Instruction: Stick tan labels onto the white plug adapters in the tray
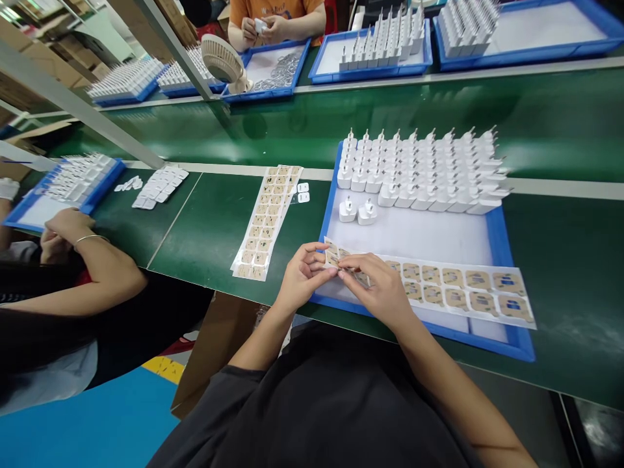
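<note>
My left hand (303, 276) and my right hand (381, 289) meet over the near left corner of a blue tray (493, 224). Both pinch the left end of a long sheet of tan stickers (468, 286) that lies across the tray's front. The right fingertips press on a sticker at the sheet's end. Rows of white plug adapters (419, 172) stand at the tray's back. Two loose white adapters (357, 211) stand in front of them.
A second sticker sheet (267, 221) lies on the green bench to the left, with two small white labels (303, 192) beside it. A co-worker's arm (92, 266) rests at the left by another tray (63, 192). Across the belt sits another person (275, 23), with more trays and a small fan (221, 62).
</note>
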### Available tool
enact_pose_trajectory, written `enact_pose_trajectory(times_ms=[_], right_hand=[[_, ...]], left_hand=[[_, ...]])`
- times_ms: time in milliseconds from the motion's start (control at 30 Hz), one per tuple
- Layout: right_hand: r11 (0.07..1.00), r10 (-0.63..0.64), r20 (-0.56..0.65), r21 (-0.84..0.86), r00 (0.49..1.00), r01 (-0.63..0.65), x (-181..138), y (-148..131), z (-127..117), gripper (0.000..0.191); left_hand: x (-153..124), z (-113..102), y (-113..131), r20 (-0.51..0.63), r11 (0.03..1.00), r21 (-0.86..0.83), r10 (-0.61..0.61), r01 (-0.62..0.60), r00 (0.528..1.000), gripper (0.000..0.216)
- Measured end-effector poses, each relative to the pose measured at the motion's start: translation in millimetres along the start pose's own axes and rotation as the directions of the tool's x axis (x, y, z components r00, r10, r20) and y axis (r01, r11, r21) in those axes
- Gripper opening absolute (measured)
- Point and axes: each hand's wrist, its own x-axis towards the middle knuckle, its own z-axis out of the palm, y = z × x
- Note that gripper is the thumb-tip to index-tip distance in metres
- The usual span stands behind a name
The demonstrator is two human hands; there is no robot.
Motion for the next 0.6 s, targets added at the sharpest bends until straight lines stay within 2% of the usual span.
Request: enact_pose_trajectory(times_ms=[300, 433, 533, 600], right_hand=[[0.999, 0.035, 0.021, 0.031, 0.999, -0.035, 4, -5, -1, 0.01], [0.995, 0.1, 0.003, 0.026, 0.995, -0.1, 4, -5, -4, 0.012], [0.982, 0.185, -0.09, 0.039, 0.979, -0.183, 3, -4, -5, 0.012], [0.97, 0.243, -0.163, 0.066, 0.956, -0.236, 2, -4, -6, 0.01]], left_hand=[[0, 0, 2, 0.008, 0.999, 0.036, 0.006, -0.006, 1.0, 0.054], [-2, -1, 0, 0.021, 0.996, 0.089, -0.002, 0.0, 1.0, 0.051], [-2, -8, 0, 0.024, 0.966, 0.258, 0.019, -0.024, 1.0, 0.046], [-2, -14, 4, 0.014, 0.893, 0.448, 0.042, -0.044, 0.999, 0.038]])
